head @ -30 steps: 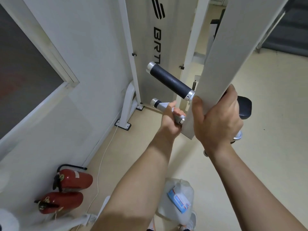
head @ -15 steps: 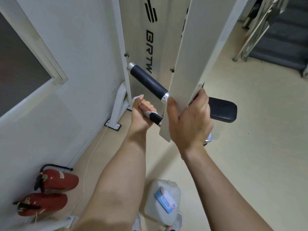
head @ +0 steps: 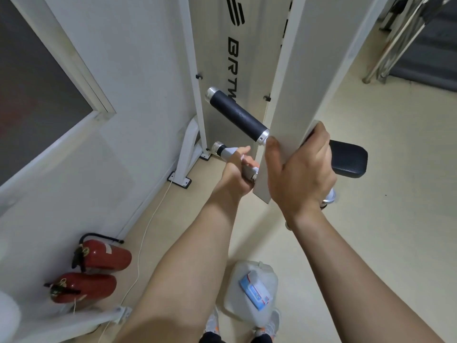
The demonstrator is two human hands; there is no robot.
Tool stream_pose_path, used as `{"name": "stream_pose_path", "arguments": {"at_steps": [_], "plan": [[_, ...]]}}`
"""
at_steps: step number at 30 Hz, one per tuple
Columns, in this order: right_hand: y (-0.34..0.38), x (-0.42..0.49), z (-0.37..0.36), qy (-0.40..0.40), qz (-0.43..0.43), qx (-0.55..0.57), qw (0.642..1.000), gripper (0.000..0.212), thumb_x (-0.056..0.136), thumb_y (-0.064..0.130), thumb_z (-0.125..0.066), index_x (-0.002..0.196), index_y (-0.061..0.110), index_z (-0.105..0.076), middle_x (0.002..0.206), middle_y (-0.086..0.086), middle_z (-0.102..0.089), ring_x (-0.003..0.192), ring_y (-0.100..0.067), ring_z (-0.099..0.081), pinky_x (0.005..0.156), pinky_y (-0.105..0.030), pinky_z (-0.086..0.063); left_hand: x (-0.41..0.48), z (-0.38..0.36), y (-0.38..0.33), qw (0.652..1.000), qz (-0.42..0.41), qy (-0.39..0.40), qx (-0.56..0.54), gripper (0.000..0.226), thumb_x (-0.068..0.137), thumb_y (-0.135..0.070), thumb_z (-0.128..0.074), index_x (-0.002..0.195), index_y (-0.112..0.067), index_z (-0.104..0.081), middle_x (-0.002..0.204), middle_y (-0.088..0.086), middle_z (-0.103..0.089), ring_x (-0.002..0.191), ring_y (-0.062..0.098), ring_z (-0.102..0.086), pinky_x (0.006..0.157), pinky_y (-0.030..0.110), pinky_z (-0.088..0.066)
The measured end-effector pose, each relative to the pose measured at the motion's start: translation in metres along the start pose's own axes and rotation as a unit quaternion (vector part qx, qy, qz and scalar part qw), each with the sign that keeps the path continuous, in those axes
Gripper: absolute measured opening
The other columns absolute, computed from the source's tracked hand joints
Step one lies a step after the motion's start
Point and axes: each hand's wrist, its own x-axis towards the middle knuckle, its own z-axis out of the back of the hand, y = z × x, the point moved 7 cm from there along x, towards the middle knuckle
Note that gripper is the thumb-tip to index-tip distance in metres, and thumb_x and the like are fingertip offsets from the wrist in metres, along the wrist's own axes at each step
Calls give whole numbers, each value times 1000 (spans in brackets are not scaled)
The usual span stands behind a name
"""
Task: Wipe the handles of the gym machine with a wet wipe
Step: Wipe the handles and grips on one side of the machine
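The left hand [head: 236,175] is curled tight round the lower handle [head: 218,147], with the wipe [head: 231,152] wrapped between palm and grip; the white wipe shows past the knuckles toward the chrome end cap, which is bare. The right hand [head: 301,174] grips the bottom end of the white bar [head: 296,70], thumb flat on its near face, fingers curled round its far edge; the bar's lower corner juts out between the two wrists, just beside the left knuckles.

The upper handle [head: 237,115], black with chrome collars, sticks out leftward from the bar above the left hand, apart from it; its free end sits close to the upright [head: 195,70] of the frame in this view, though how deep the gap runs I cannot tell. A black pad [head: 348,159] lies just beyond the right fingers; a chrome end [head: 330,195] peeks out under that hand.

On the left the wall [head: 136,120] stands near; two extinguishers [head: 103,256] lie at its foot and a cord [head: 148,224] trails along its base to the frame's foot plate. A jug [head: 237,288] with a pack [head: 254,290] on top stands between the forearms, near the shoes; the floor [head: 395,219] runs broad to the right as far as the rails [head: 385,50] at the top corner.
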Motion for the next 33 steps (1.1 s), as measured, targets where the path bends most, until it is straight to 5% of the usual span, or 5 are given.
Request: {"name": "stream_pose_path", "arguments": {"at_steps": [6,13,21,24,33], "plan": [[8,-2,-5,17,-14,28,999,72,84,62,-52,129,7,-50,115,-5,-61,103,-29,-59,66,-35,-41,6,15,-32,991,-64,39,-114,48,80,-16,-68,57,-26,-28,43,-12,-33,40,4,-27,49,16,-30],[6,0,-6,5,-11,12,1000,71,84,60,-53,128,5,-51,114,-6,-62,102,-30,-60,63,-33,-37,7,19,-56,984,-40,-175,12,34,88,-29,-59,62,-23,-38,56,-8,-41,43,12,-41,50,19,-38],[-7,0,3,-15,-10,-20,1000,70,84,57,-52,126,0,-53,104,-10,-63,91,-33,-61,60,-29,-28,-5,-2,-3,991,-45,56,-111,43,83,-17,-59,53,-25,-28,43,-11,-30,41,7,-26,53,20,-24],[-4,-1,3,-7,-11,-14,1000,71,84,59,-50,126,2,-53,105,-9,-62,93,-32,-60,61,-29,-28,-11,-4,5,988,-27,76,-133,38,85,-17,-54,56,-24,-30,41,-10,-33,35,6,-34,44,17,-36],[2,-3,-1,10,-11,10,1000,73,83,62,-47,128,4,-50,112,-7,-61,100,-31,-59,64,-31,-32,-7,2,-5,991,36,-124,-23,29,85,-28,-62,70,-21,-39,64,-8,-47,56,13,-49,64,18,-44]]}}
